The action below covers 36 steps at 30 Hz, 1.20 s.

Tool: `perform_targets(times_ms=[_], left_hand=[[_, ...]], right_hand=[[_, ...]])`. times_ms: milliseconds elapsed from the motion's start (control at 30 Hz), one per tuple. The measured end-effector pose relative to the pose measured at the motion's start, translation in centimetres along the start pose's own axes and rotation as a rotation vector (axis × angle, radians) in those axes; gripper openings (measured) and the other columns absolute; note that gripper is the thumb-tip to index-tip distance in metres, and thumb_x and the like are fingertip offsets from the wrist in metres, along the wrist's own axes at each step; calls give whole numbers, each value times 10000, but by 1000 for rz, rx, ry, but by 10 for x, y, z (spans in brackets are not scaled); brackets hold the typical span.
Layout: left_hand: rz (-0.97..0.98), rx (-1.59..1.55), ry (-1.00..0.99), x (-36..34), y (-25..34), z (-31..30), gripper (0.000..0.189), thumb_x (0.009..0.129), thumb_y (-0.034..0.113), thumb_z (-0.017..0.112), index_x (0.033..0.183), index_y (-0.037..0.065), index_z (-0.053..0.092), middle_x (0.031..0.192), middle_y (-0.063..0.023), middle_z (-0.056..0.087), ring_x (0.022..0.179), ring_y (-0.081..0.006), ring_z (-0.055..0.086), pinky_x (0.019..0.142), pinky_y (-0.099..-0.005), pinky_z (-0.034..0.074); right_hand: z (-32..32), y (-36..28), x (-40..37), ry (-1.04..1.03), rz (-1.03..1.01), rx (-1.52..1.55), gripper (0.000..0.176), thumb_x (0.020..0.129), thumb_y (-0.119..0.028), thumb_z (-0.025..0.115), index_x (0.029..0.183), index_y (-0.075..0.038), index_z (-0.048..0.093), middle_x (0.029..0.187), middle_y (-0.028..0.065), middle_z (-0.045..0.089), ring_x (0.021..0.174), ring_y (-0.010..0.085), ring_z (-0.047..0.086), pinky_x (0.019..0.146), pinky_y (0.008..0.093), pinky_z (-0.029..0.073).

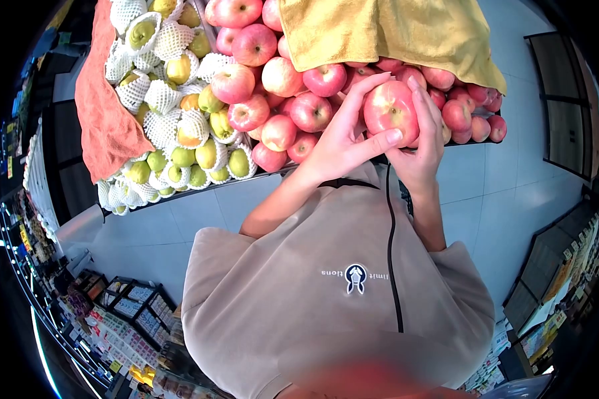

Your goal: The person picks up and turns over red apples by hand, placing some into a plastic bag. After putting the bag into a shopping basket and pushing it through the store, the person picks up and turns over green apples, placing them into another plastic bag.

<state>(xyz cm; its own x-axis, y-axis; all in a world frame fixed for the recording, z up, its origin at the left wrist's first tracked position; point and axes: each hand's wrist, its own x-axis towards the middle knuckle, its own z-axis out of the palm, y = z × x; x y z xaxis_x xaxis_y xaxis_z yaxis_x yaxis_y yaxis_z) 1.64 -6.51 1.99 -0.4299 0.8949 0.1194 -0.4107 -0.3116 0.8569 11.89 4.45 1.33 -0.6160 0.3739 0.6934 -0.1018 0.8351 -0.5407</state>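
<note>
Head view: nearest the camera is the person's own beige shirt [326, 292], with a black cord [391, 253] running up its front. Both bare forearms rise from it to the front edge of the fruit counter [199, 188].

The left hand [343, 143] and the right hand [422, 143] together grasp one red apple [389, 106]. The left thumb lies across the apple's lower side and the left fingers curl over its top. The right fingers press flat against its right side. The apple sits between the two palms, just above the counter's front edge and right of its middle, touching or just in front of the heap behind it.

That heap of red apples [279, 100] fills the middle and right of the counter. To its left lie green-yellow fruits [180, 126], many wrapped in white foam nets, reaching down to the front left corner. An orange cloth [106, 113] hangs over the counter's left edge. A yellow cloth [393, 33] covers the apples at the back right.

Pale floor tiles [512, 166] show around the counter, and stocked shelves [133, 312] stand well apart from it at the lower left.
</note>
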Motion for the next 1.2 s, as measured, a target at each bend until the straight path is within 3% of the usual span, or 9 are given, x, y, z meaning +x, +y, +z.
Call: perform_targets(times_ms=[200, 367, 500, 667, 800, 833, 967, 1067, 1200], left_hand=[[120, 44, -3, -2, -4, -4, 827, 817, 127, 778, 1476, 12, 293, 1473, -178, 384, 1352, -259, 406, 1110, -396, 361], [465, 617, -46, 0, 3, -15, 920, 694, 196, 869, 1445, 17, 369, 1450, -171, 428, 1335, -338, 425, 1097, -434, 365], [568, 627, -84, 4, -2, -16, 951, 689, 225, 871, 1461, 26, 354, 1454, -168, 426, 1339, -351, 419, 1098, -439, 359], [302, 395, -188, 3, -12, -23, 1012, 670, 329, 889, 1466, 24, 343, 1470, -154, 410, 1336, -301, 427, 1085, -422, 379], [69, -9, -155, 0, -12, -22, 887, 857, 591, 646, 1464, 26, 331, 1436, -168, 437, 1299, -261, 467, 1053, -386, 428], [20, -161, -124, -2, -17, -14, 849, 917, 683, 434, 1457, 36, 330, 1396, -180, 468, 1246, -285, 523, 997, -428, 486], [-304, -904, -211, -8, -32, -20, 834, 946, 707, 206, 1440, 48, 336, 1325, -183, 527, 1108, -347, 616, 847, -500, 561], [-418, -1192, -130, -5, -30, -17, 923, 910, 755, 199, 1412, 0, 375, 1224, -271, 573, 1013, -412, 642, 841, -495, 562], [-437, -907, -305, 1, -27, -26, 881, 923, 737, 215, 1388, 14, 407, 1262, -239, 564, 1061, -395, 628, 879, -484, 551]], right_hand=[[1, -1, -1, 6, -1, 32, 817, 727, -124, 827, 1406, 8, 393, 1408, 210, 483, 1268, 358, 508, 1052, 431, 449], [-4, -4, -6, -49, 116, 226, 864, 690, -119, 856, 1415, -38, 394, 1404, 206, 485, 1274, 350, 507, 1054, 433, 448], [-3, 3, -11, 0, 45, 229, 815, 696, -129, 865, 1379, -67, 426, 1392, 196, 489, 1260, 349, 515, 1023, 433, 476], [-4, 1, -13, 91, -179, -38, 758, 699, -119, 865, 1340, -87, 462, 1359, 165, 492, 1223, 342, 533, 970, 417, 514], [-3, -10, -12, 41, -78, -44, 799, 661, -85, 870, 1350, -92, 465, 1355, 154, 485, 1229, 349, 521, 989, 428, 489], [-3, -14, -9, 25, -53, -13, 822, 647, -72, 870, 1359, -90, 461, 1371, 159, 483, 1246, 356, 509, 1008, 436, 471], [-2, -21, -4, -42, 99, 96, 893, 615, -51, 873, 1394, -89, 436, 1389, 166, 492, 1265, 352, 503, 1038, 433, 435], [-3, -20, 2, -142, 133, 257, 913, 590, -58, 887, 1391, -78, 449, 1393, 166, 506, 1277, 336, 504, 1048, 417, 423], [-11, -18, 1, -211, 257, 340, 866, 558, -70, 906, 1332, -74, 518, 1338, 147, 539, 1225, 310, 537, 995, 396, 462]])
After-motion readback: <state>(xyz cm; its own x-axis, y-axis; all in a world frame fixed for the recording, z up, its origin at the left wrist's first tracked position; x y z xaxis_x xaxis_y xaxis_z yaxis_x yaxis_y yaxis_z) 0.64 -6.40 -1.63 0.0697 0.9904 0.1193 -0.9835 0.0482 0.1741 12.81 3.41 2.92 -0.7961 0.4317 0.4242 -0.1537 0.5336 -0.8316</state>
